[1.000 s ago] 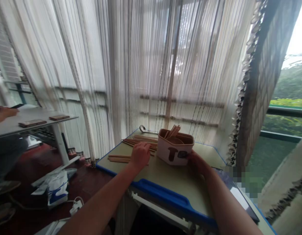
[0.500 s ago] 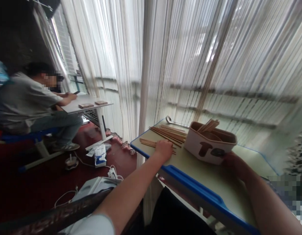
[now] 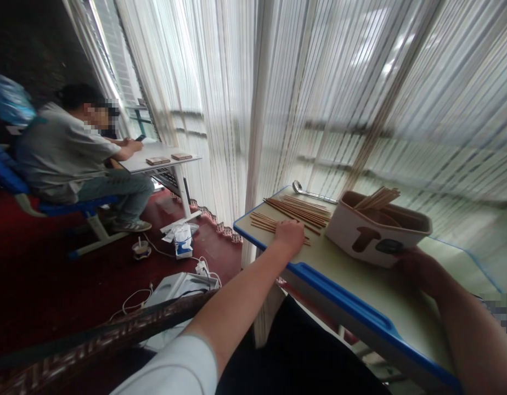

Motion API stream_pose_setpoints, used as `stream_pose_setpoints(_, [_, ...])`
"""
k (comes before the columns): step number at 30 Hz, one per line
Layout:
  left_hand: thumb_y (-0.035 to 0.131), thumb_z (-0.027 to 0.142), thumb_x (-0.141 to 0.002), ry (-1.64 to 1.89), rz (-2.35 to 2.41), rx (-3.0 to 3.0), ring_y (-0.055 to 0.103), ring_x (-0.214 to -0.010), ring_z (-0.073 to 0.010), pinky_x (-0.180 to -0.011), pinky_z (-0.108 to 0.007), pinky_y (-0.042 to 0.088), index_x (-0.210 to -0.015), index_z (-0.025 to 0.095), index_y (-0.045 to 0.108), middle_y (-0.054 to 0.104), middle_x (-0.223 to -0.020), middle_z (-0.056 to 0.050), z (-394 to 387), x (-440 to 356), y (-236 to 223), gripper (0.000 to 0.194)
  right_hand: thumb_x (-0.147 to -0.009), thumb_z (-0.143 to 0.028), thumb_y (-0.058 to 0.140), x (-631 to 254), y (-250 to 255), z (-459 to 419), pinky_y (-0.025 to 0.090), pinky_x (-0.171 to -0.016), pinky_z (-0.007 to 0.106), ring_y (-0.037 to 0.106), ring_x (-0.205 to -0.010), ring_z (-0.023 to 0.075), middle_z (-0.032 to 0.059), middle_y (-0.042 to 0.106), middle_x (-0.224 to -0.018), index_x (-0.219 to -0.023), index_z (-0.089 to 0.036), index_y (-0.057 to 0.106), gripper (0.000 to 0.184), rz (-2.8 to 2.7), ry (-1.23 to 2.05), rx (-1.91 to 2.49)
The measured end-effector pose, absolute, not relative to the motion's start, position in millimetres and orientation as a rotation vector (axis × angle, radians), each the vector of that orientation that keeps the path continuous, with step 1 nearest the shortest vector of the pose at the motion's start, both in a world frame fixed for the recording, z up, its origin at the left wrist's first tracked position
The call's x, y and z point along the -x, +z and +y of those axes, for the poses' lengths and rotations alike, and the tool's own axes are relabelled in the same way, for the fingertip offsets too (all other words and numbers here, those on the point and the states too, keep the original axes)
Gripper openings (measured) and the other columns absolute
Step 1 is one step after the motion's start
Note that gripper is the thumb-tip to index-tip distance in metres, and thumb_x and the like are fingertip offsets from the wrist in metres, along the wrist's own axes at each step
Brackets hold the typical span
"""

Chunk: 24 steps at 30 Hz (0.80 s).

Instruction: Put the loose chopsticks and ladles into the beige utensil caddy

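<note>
My left hand (image 3: 289,237) is closed over a small row of brown chopsticks (image 3: 262,221) lying on the desk, whose ends stick out on both sides of it. Just beyond lies a larger spread of chopsticks (image 3: 297,213), some darker and some paler. At the right, my right hand (image 3: 420,269) grips the lower right corner of a pale storage box (image 3: 344,233) with a brown T-like mark on its front; its fingertips are partly hidden. More chopsticks (image 3: 379,198) lean out over the box's rim.
A metal ladle (image 3: 309,192) lies along the desk's far edge, near the sheer curtain (image 3: 220,109). The desk has a blue front edge (image 3: 344,299). At the left, a seated person (image 3: 72,148) works at a white table (image 3: 138,162). Cables and a cup (image 3: 141,249) are on the red floor.
The camera view has turned, so the whole scene sits further right and a little higher. Both hands keep their places on the chopsticks and the box.
</note>
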<state>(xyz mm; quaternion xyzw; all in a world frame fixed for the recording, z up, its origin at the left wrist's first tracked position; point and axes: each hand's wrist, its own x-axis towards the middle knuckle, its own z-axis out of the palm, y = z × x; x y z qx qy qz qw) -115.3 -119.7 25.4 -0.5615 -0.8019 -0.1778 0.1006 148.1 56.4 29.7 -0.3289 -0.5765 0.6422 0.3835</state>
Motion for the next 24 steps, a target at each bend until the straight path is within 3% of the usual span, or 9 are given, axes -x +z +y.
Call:
stream_pose_setpoints(8, [0.045, 0.024, -0.093, -0.636, -2.287, 1.634, 0.054, -0.1, -0.022, -0.087, -0.038, 0.039, -0.095, 0.023, 0.068, 0.065, -0.102, -0.006, -119.1, 115.8, 25.1, 0.023, -0.05, -0.012, 0.068, -148.2, 27.9, 59.7, 0.05, -0.087, 0.044, 0.061, -0.106, 0.0329, 0.0115, 0.066, -0.117, -0.099, -0.024, 0.067, 0.05, -1.463, 1.694, 0.801])
stream_pose_setpoints(13, [0.045, 0.028, -0.094, -0.809, -2.208, 1.565, 0.05, -0.104, -0.0209, -0.089, -0.038, 0.038, -0.103, 0.028, 0.067, 0.062, -0.108, -0.005, -121.3, 112.4, 29.2, 0.024, -0.05, -0.011, 0.069, -148.7, 26.6, 61.8, 0.05, -0.086, 0.04, 0.062, -0.105, 0.0306, 0.0098, 0.067, -0.116, -0.101, -0.023, 0.066, 0.053, -1.469, 1.682, 0.766])
stream_pose_setpoints(24, [0.049, 0.027, -0.092, -1.167, -1.717, 1.591, 0.054, -0.1, -0.019, -0.095, -0.038, 0.04, -0.102, 0.026, 0.068, 0.063, -0.102, -0.005, -122.3, 108.0, 29.8, 0.021, -0.056, -0.011, 0.066, -149.7, 19.8, 66.3, 0.051, -0.084, 0.04, 0.067, -0.093, 0.029, 0.0078, 0.071, -0.104, -0.11, -0.024, 0.062, 0.056, -1.432, 1.747, 0.707])
